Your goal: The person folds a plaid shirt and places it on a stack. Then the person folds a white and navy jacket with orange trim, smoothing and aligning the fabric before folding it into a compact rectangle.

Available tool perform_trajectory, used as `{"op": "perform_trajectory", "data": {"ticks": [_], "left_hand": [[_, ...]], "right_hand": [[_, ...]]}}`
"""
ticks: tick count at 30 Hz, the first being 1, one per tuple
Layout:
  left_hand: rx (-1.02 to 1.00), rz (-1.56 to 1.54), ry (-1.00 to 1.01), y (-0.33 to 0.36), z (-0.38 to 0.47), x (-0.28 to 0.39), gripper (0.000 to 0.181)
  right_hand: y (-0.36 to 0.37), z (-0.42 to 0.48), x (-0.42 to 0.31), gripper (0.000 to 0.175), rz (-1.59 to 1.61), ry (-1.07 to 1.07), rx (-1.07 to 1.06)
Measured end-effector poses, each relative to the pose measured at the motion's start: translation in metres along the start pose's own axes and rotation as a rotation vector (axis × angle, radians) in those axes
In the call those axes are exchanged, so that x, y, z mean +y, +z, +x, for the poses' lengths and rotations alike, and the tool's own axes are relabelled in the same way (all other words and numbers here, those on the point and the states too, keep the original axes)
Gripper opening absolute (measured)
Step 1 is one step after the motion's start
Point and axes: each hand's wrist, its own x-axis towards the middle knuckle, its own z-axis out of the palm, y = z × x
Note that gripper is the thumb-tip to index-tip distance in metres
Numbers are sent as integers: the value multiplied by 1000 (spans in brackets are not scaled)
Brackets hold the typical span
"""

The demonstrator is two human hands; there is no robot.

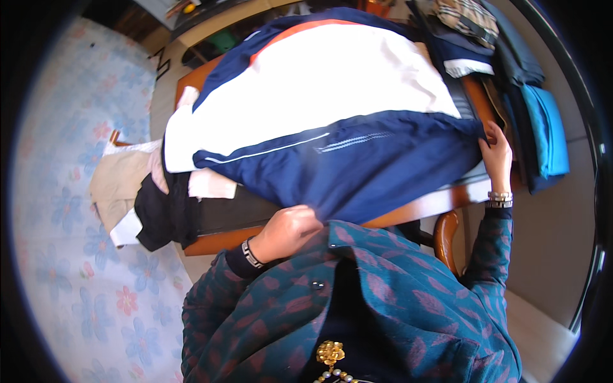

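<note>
A large white and navy jacket [335, 81] with orange trim lies spread over the table. Its navy sleeve [378, 158], marked by white piping and stitched lines, is drawn towards my body. At the near edge of this navy cloth, close to my chest, my left hand [287, 232] is closed on a pinch of fabric. Out to the right, my right hand [497, 153] grips the sleeve's far right end between thumb and fingers. The cloth spans the gap between both hands, with creases running from the left one.
Beneath the jacket is a brown wooden table [210, 243]. Black and beige clothes [122, 184] hang over its left end. Folded garments, including a bright blue one [546, 129], are stacked at right. A wooden chair [445, 239] stands near my right arm; flowered fabric [96, 258] covers the left side.
</note>
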Motion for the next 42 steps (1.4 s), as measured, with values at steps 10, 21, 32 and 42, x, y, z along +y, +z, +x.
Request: {"op": "perform_trajectory", "data": {"ticks": [10, 21, 32, 42], "left_hand": [[627, 1036, -590, -100, -50, -97, 74], [880, 706, -481, -121, -53, -176, 31], [625, 1270, -536, -190, -54, -167, 33], [204, 627, -203, -18, 36, -90, 63]], "right_hand": [[52, -14, -43, 59, -379, -156, -159], [75, -20, -43, 60, -531, -123, -157], [81, -48, -124, 58, -462, -188, -234], [111, -24, -177, 60, -54, -618, -478]]}}
